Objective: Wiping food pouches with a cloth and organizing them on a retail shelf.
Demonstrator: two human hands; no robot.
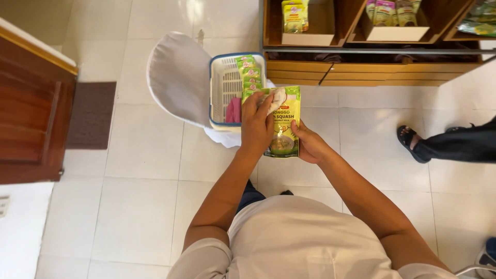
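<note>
I hold a green and yellow food pouch (287, 124) upright in front of me. My right hand (310, 144) grips its lower right edge. My left hand (257, 121) presses a small white cloth (277, 98) against the pouch's upper front. Just beyond stands a white plastic basket with a blue rim (223, 85), resting on a chair draped in white fabric (178, 75). Several matching green pouches (249, 72) stand in a row along the basket's right side, with something pink (233, 111) at its near corner.
A wooden shelf unit (372, 67) at the back holds white boxes of similar pouches (385, 13). Another person's sandalled foot and dark trouser leg (444, 142) reach in from the right. A wooden door (31, 108) and a brown mat (92, 113) lie left on the white tiled floor.
</note>
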